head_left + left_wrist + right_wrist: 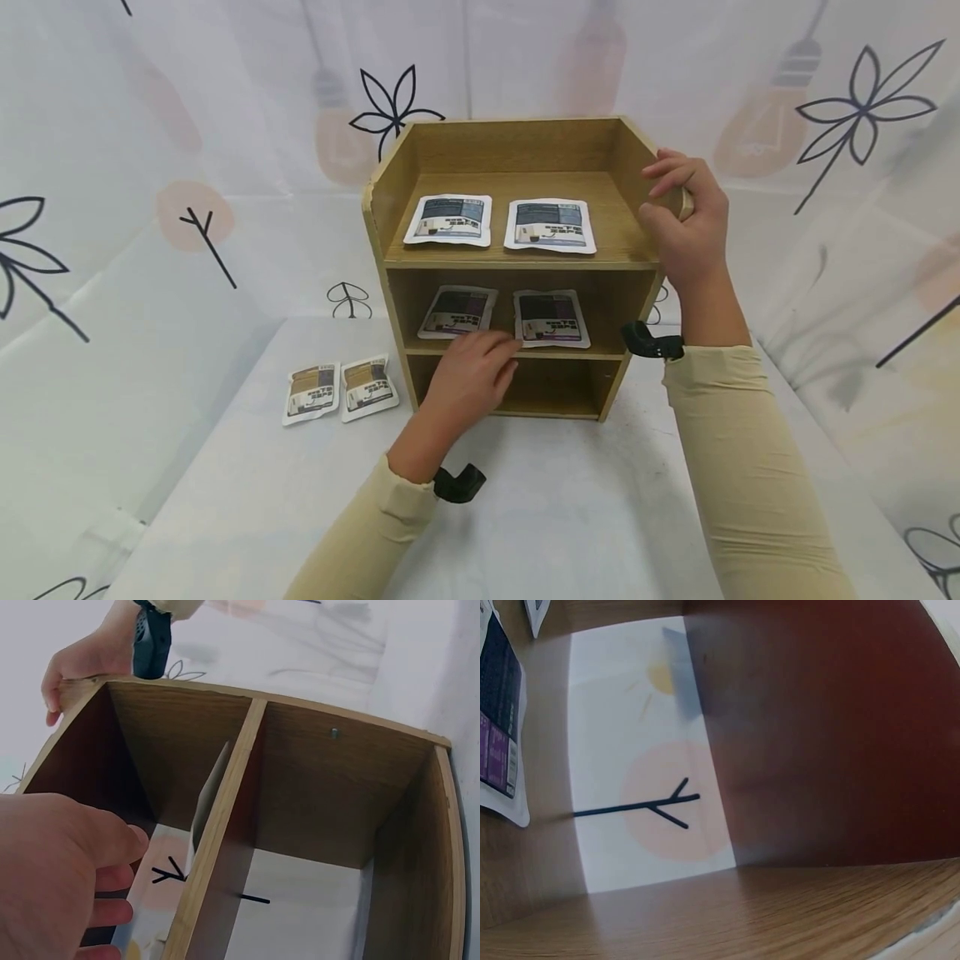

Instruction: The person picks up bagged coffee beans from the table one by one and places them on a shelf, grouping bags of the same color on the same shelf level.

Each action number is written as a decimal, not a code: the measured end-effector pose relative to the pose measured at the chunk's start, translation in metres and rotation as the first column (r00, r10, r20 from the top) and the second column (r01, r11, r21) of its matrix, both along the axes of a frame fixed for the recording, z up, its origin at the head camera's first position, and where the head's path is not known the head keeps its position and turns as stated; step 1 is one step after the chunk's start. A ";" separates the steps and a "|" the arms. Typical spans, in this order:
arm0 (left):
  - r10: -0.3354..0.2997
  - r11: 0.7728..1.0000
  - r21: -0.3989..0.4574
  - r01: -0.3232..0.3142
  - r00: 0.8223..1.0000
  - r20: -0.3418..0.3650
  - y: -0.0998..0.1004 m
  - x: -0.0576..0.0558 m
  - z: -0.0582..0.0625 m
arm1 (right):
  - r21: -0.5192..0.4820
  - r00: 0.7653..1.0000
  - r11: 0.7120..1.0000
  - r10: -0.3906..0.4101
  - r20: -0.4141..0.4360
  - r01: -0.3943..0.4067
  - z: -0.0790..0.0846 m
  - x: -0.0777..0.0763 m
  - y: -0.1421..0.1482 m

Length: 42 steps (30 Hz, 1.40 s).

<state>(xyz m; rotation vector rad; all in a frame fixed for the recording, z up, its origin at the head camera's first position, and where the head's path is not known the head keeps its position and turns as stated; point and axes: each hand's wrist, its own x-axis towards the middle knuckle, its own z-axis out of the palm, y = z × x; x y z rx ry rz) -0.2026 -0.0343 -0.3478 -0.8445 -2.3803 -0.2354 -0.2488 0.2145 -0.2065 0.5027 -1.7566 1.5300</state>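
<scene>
A small wooden shelf unit [517,265] stands upright on the table. My right hand [693,218] grips the top edge of its right side panel, fingers on the inner side. In front of the middle shelf is my left hand [468,379], fingers loosely bent and nothing in them; its fingertips overlap the shelf's front edge. Two pouches with dark and purple labels lie on that shelf, a left pouch [457,310] and a right pouch [552,318]. In the left wrist view the thumb and fingers [112,840] stand apart before the compartment.
On the top shelf lie two pouches with blue-grey labels, one left [448,220], one right [550,226]. Two brown-labelled pouches, one [312,393] beside the other [368,387], rest on the white table [517,517] left of the unit. A patterned sheet [247,108] hangs behind.
</scene>
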 end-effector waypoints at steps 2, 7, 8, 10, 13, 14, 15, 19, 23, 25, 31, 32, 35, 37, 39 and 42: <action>0.006 1.000 0.001 -0.006 1.000 0.013 -0.003 0.001 0.001 | 0.005 1.000 1.000 -0.004 0.003 0.004 0.000 0.000 0.000; 0.025 1.000 0.001 -0.025 0.998 0.054 -0.012 0.006 0.004 | 0.016 1.000 1.000 -0.013 0.013 0.013 0.001 0.001 0.000; 0.030 1.000 0.000 -0.030 0.998 0.062 -0.013 0.007 0.004 | 0.018 1.000 1.000 -0.014 0.015 0.014 0.001 0.001 0.000; 0.041 0.999 -0.001 -0.041 0.996 0.077 -0.016 0.008 0.005 | 0.017 1.000 1.000 -0.013 0.010 0.013 0.000 0.000 0.000; 0.056 0.998 -0.008 -0.056 0.994 0.090 -0.021 0.011 0.005 | 0.018 1.000 1.000 -0.018 0.009 0.018 0.000 0.000 0.000; 0.057 0.998 -0.008 -0.057 0.994 0.091 -0.023 0.012 0.005 | 0.018 1.000 1.000 -0.019 0.009 0.019 0.000 -0.001 0.001; 0.058 0.998 -0.007 -0.058 0.994 0.094 -0.024 0.013 0.005 | 0.017 1.000 1.000 -0.020 0.008 0.020 -0.001 -0.001 0.001; 0.051 0.999 0.008 -0.052 0.993 0.103 -0.030 0.016 0.006 | 0.014 1.000 1.000 -0.022 0.012 0.022 -0.002 -0.004 0.002; 0.050 0.998 0.024 -0.054 0.992 0.120 -0.036 0.018 0.005 | 0.013 1.000 1.000 -0.021 0.013 0.021 -0.003 -0.005 0.003; 0.053 0.998 0.030 -0.057 0.991 0.125 -0.040 0.019 0.005 | 0.015 1.000 1.000 -0.023 0.013 0.022 -0.002 -0.004 0.002; 0.062 0.998 0.016 -0.065 0.991 0.115 -0.051 0.020 0.005 | 0.013 1.000 1.000 -0.024 0.006 0.024 -0.002 -0.003 0.002; 0.064 0.998 0.011 -0.066 0.991 0.116 -0.053 0.020 0.005 | 0.010 1.000 1.000 -0.022 0.004 0.022 -0.002 -0.003 0.002; 0.073 0.997 0.004 -0.075 0.988 0.133 -0.057 0.020 0.006 | 0.001 1.000 1.000 -0.015 -0.005 0.015 -0.002 -0.002 0.002; 0.081 0.997 0.005 -0.083 0.984 0.155 -0.060 0.020 0.007 | 0.003 1.000 1.000 -0.018 -0.002 0.018 -0.002 -0.002 0.002; 0.092 0.996 0.001 -0.094 0.980 0.178 -0.063 0.022 0.008 | 0.001 1.000 1.000 -0.014 -0.005 0.014 -0.002 -0.003 0.002; 0.111 0.994 -0.013 -0.111 0.972 0.208 -0.066 0.024 0.010 | -0.005 1.000 1.000 -0.005 -0.012 0.004 -0.001 -0.003 0.002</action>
